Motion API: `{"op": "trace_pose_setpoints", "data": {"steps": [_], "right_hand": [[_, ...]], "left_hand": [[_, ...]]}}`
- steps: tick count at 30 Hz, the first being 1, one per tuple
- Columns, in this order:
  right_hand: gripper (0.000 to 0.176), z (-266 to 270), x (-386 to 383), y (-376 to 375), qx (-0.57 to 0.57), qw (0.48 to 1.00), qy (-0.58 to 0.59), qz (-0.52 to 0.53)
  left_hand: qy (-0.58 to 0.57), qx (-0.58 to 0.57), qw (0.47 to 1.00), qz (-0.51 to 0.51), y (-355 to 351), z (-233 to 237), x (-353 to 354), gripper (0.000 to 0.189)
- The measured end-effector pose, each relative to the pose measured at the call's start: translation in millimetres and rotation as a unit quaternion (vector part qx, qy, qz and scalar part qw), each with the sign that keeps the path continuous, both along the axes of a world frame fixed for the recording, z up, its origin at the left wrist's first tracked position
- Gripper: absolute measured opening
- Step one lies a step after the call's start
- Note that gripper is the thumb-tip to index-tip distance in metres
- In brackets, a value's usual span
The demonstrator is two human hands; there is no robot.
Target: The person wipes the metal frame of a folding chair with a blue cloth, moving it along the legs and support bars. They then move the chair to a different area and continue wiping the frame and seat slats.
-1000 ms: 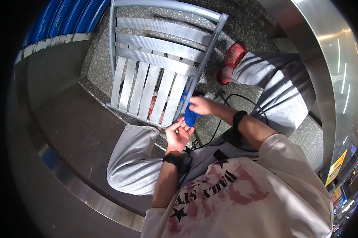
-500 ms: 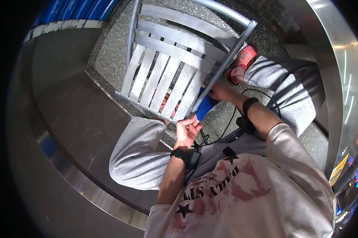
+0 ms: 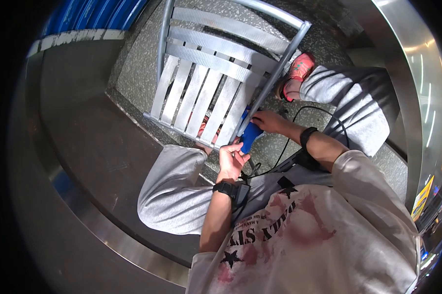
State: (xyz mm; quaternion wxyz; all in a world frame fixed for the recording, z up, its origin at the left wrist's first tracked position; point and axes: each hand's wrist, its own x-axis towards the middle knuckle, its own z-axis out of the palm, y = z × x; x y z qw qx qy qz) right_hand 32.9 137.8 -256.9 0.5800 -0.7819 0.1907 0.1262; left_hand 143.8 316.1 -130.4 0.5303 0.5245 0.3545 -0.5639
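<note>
A metal-framed chair with silvery woven straps stands tilted between my legs. Its tubular side rail runs down towards my hands. Bunched against the lower end of that rail is a blue cloth. My left hand is closed by the chair's near corner, pinching the cloth's lower edge between thumb and fingers. On the upper part of the cloth, beside the rail, my right hand is closed with bent fingers. The rail and cloth partly hide its fingertips.
A dark belt surface with a metal edge curves round on the left. Speckled floor lies under the chair. A black cable loops by my right forearm. A red shoe is near the rail, and a steel panel curves at right.
My right hand has come from behind the side rail to the near side of the cloth. The cloth is more bunched now. My left hand has barely moved.
</note>
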Motion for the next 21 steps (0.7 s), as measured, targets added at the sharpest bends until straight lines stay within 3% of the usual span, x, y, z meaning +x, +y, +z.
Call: {"op": "trace_pose_setpoints", "data": {"steps": [4,6,11,14,16,19,21], "right_hand": [[0.037,15.4,-7.6,7.2,-0.010,0.998,0.021,-0.054],[0.037,19.6,-6.0,16.8,0.041,0.994,-0.096,-0.017],[0.045,26.3,-11.6,13.4,0.002,0.996,-0.092,0.002],[0.047,24.7,-10.1,11.5,-0.088,0.995,0.034,-0.033],[0.045,25.6,-9.8,0.2,-0.081,0.994,0.053,-0.058],[0.051,1.6,-10.6,12.9,-0.090,0.989,0.054,-0.100],[0.055,24.5,-3.1,1.2,-0.023,0.990,0.110,-0.084]], "left_hand": [[0.033,0.012,0.998,-0.052,0.7,1.1,5.1,0.005],[0.036,0.039,0.996,-0.069,-1.9,3.1,4.2,0.011],[0.030,0.050,0.997,-0.058,-7.3,4.8,5.3,0.005],[-0.008,0.035,0.998,-0.046,-5.2,2.6,1.5,0.008],[0.022,-0.052,0.998,-0.007,3.9,-5.9,2.1,0.024],[-0.009,-0.040,0.999,0.002,-9.7,5.4,-4.0,0.028],[-0.001,-0.058,0.998,-0.006,-8.4,3.6,-2.5,0.029]]}}
